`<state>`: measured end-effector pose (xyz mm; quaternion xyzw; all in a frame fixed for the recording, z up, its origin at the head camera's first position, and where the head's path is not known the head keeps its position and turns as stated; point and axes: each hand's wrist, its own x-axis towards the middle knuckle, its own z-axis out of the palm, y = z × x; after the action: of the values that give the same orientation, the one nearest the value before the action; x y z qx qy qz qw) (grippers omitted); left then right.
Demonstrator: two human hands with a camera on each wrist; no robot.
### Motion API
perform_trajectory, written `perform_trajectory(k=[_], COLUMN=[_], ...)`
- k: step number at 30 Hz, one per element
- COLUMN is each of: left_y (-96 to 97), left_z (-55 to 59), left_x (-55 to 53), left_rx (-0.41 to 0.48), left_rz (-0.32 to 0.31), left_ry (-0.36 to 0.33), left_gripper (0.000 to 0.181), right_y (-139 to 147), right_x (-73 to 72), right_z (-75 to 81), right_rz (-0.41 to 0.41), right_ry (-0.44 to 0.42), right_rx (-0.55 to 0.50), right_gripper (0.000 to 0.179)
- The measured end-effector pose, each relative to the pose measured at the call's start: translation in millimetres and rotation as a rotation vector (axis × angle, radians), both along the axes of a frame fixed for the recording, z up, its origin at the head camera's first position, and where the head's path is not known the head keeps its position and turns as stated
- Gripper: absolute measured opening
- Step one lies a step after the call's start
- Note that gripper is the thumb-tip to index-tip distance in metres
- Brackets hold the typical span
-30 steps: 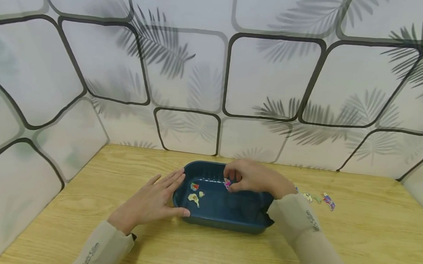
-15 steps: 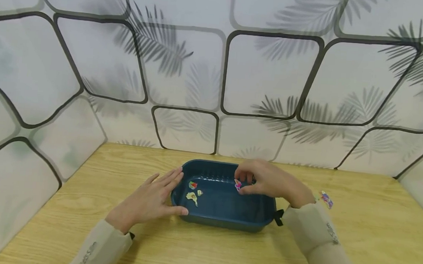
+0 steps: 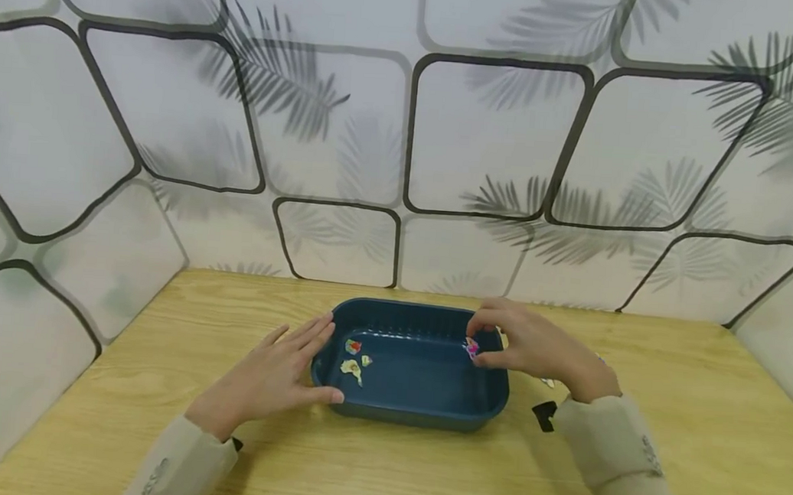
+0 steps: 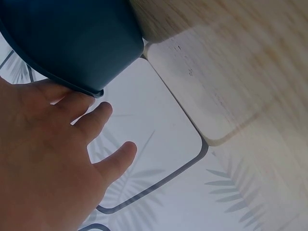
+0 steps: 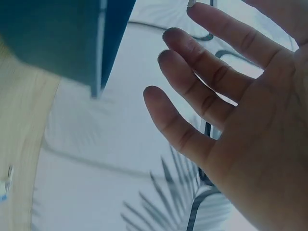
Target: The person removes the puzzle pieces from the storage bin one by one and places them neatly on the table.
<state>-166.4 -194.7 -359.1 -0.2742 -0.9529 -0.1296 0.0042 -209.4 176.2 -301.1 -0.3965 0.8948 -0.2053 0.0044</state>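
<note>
A dark blue rectangular basin (image 3: 412, 416) stands on the wooden table. My left hand (image 3: 259, 380) rests against its left end, fingers and thumb spread along the rim; in the left wrist view the fingers touch the basin's rim (image 4: 57, 83). Over the basin's right end, my right hand (image 3: 541, 351) pinches a small flat pink-and-purple cutout, like a sticker (image 3: 471, 349), between thumb and index finger. Inside the basin, toward the left, lie a red-and-green piece (image 3: 353, 346), a small cream piece (image 3: 366, 361) and a larger cream piece (image 3: 351, 368).
Right of the basin, more flat pieces (image 3: 549, 382) lie on the table (image 3: 381, 469), mostly hidden by my right hand and wrist. A patterned wall covering (image 3: 347, 160) with leaf prints rises behind the table. A black tab (image 3: 544, 416) shows by the right cuff.
My right hand has moved right, from the basin's middle to its right end, still pinching the pink cutout. The left hand stays at the rim. The head view has shifted slightly.
</note>
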Motion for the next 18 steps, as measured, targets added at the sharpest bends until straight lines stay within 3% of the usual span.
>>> perform_trajectory(k=[6,18], left_y=[-1.8,-2.2], left_z=[-0.4,-0.7], left_x=[0.6,0.1], left_rx=[0.005,0.020], left_rz=[0.000,-0.003], left_ry=[0.006,0.000], left_gripper=[0.100,0.101], right_y=[18,80], right_x=[0.1,-0.2], right_z=[-0.8,-19.2], right_rz=[-0.053,-0.086], right_ry=[-0.019,0.080], right_rx=[0.020,0.023], right_gripper=[0.018,0.021])
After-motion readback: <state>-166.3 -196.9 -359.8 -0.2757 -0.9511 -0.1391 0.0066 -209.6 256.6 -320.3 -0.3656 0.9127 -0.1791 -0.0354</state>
